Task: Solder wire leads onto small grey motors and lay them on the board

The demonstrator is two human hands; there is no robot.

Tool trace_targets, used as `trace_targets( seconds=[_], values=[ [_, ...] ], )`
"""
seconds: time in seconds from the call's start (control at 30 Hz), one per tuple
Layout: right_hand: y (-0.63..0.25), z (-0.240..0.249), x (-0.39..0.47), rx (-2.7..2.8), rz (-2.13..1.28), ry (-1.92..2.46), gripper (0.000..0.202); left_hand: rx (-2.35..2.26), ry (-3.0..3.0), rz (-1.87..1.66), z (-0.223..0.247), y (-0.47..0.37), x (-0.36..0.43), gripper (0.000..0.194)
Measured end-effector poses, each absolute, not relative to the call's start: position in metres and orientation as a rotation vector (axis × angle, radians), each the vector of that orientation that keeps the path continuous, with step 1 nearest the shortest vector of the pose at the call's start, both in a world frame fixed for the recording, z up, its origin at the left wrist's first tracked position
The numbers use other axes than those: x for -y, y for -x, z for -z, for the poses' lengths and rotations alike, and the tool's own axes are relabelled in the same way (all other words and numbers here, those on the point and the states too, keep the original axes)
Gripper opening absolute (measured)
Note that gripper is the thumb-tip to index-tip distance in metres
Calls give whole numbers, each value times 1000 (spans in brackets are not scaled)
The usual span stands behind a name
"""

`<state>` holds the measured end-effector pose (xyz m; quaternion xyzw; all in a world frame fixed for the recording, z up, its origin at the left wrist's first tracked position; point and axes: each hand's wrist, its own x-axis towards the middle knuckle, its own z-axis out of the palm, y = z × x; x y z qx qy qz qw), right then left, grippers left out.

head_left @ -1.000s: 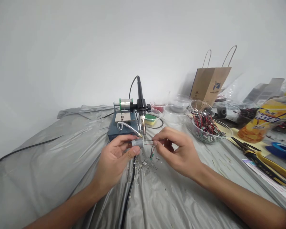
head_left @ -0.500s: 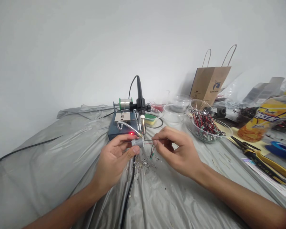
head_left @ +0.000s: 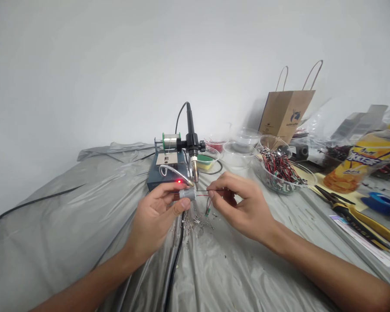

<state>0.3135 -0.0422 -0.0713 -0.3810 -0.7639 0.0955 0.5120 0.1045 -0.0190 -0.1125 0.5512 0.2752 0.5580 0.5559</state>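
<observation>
My left hand (head_left: 160, 212) pinches a small grey cylinder (head_left: 187, 193), which looks like a battery or motor, between thumb and fingers. My right hand (head_left: 243, 203) is closed on a thin dark wire (head_left: 202, 191) that runs to the cylinder's right end. A red wire (head_left: 202, 195) runs beside it, and a small green circuit board (head_left: 208, 212) dangles below on its leads. The tip of a clamped soldering iron (head_left: 195, 167) points down at the wire's end. A solder feed tube (head_left: 177, 173) ends by the same spot; exact contact there is too small to tell.
Behind my hands stands the blue soldering station (head_left: 154, 173) with a solder spool (head_left: 171, 141). To the right are a bowl of wired boards (head_left: 284, 173), a paper bag (head_left: 286, 115), a drink bottle (head_left: 360, 162), pliers (head_left: 360, 221) and blue tape (head_left: 381, 202). Scraps litter the grey sheet (head_left: 214, 268).
Almost nothing differs. Both hands keep their grips at the iron tip, and the dangling circuit board has shifted very slightly.
</observation>
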Motion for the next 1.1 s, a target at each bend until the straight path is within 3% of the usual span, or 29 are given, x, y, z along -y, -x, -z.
trace_targets(
  seconds=[1.1],
  values=[
    [-313, 71, 43, 1850, -232, 911, 10, -648, -1303, -1336, 108, -106, 20, 25]
  ],
)
